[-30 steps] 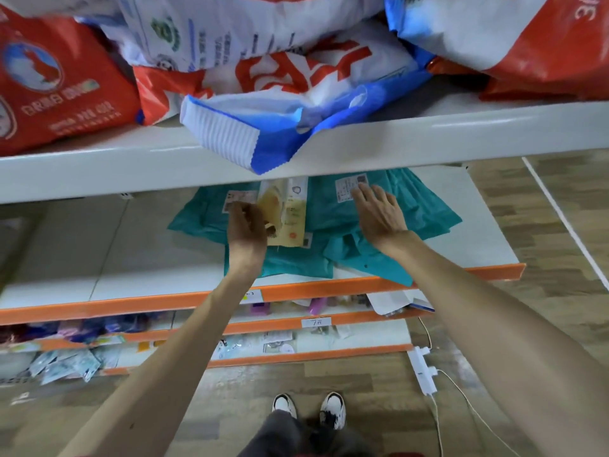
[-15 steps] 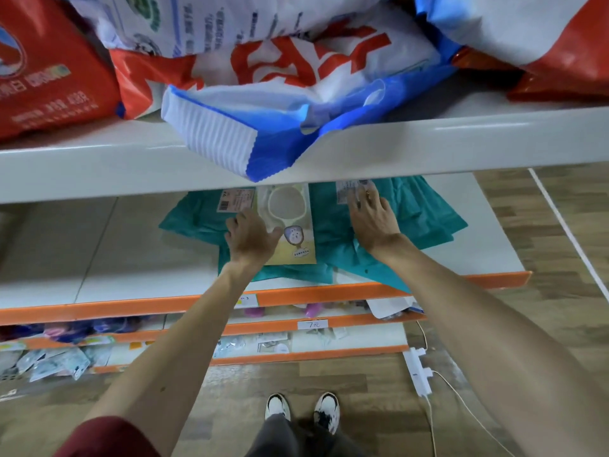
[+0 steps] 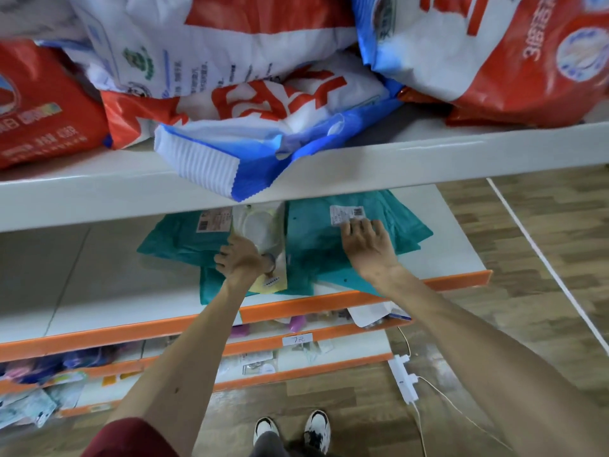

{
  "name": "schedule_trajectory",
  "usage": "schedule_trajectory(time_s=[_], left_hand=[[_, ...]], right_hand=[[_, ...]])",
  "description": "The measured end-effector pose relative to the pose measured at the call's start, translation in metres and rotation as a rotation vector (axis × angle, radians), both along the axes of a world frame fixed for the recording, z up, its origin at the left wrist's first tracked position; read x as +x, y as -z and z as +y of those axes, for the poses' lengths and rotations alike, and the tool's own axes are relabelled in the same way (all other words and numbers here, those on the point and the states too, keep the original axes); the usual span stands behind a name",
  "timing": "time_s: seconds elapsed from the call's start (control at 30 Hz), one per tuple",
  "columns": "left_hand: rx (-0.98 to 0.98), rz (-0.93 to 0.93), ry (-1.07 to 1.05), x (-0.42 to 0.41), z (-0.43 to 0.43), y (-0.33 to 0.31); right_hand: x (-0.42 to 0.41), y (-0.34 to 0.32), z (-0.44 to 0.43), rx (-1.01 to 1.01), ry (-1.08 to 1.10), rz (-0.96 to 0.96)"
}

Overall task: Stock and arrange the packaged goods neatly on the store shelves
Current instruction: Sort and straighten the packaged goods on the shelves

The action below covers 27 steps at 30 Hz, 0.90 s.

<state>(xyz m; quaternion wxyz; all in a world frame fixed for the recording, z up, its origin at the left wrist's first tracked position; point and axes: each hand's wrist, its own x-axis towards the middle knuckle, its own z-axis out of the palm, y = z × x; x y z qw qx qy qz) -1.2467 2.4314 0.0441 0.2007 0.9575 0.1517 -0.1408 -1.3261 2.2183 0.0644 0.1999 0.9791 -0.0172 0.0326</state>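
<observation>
Left hand (image 3: 240,260) grips packet (image 3: 263,225); right hand (image 3: 369,247) flat on teal bag (image 3: 316,249).

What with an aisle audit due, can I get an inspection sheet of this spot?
Surface: white shelf, orange-edged, part bare.
Job's things: teal packs flat, overlapping; yellow pack on them.
Clutter: bags heaped on upper shelf, one overhanging.
Hands: left hand grips yellow pack; right hand flat on teal packs.
Cables: power strip, corded, on floor.
Surroundings: lower shelves with small goods.
</observation>
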Motion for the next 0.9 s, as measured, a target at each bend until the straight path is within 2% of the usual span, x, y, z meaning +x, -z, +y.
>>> schedule_trajectory(time_s=[0.1,0.23,0.27,0.37,0.47,0.53,0.6,0.7,0.83,0.9], left_hand=[[-0.034,-0.012,0.055,-0.003,0.002,-0.006],[-0.113,-0.101,0.204,0.0,0.005,-0.018],[-0.135,-0.119,0.231,0.001,0.008,-0.021],[-0.246,-0.107,0.159,0.002,0.022,-0.028],[-0.276,-0.084,0.166,0.002,0.034,-0.029],[-0.31,-0.053,0.15,0.0,0.039,-0.028],[-0.392,-0.013,0.121,-0.002,0.041,-0.025],[-0.469,0.014,0.056,-0.002,0.04,-0.025],[-0.503,-0.014,-0.04,0.0,0.031,-0.017],[-0.515,-0.03,-0.07,-0.001,0.026,-0.014]], right_hand=[[0.003,-0.042,-0.005,0.146,0.004,-0.078],[0.016,-0.085,-0.008,0.353,0.169,-0.244],[0.018,-0.085,-0.015,0.464,0.216,-0.273],[0.018,-0.083,-0.028,0.88,0.391,-0.17],[0.023,-0.086,-0.025,1.285,0.43,-0.428],[0.025,-0.077,-0.02,1.492,0.548,-0.342],[0.022,-0.049,-0.023,1.546,0.717,-0.262],[0.015,-0.01,-0.03,1.582,0.871,-0.242],[0.007,0.01,-0.03,1.761,0.961,-0.196],[0.005,0.014,-0.029,1.761,0.966,-0.204]])
